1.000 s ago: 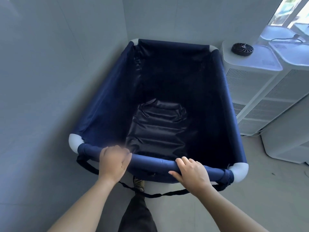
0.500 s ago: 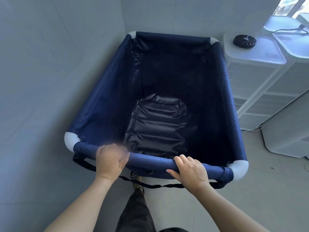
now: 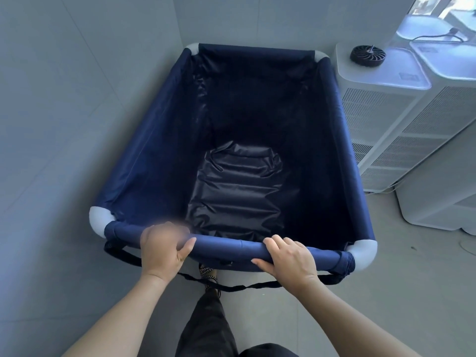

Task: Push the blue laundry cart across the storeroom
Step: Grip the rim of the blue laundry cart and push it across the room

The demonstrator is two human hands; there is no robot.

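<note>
The blue laundry cart [image 3: 152, 140] is a deep navy fabric bin with white corner pieces, filling the middle of the head view. Its inside holds nothing but the wrinkled dark lining at the bottom. My left hand [image 3: 164, 247] grips the near padded rail left of centre. My right hand [image 3: 288, 256] grips the same rail further right, fingers curled over the top. The cart's far end lies near the corner of the room. A black strap [image 3: 231, 287] hangs in a loop under the near rail.
Grey tiled walls [image 3: 64, 112] close in on the left and at the back. White air-purifier units [image 3: 381, 119] stand tight against the cart's right side, one with a small black fan [image 3: 367, 55] on top. My dark trouser leg [image 3: 206, 323] and shoe are below the rail.
The cart has rolled slightly forward towards the back corner and the white units have come closer on the right. Both hands keep their grip on the rail.
</note>
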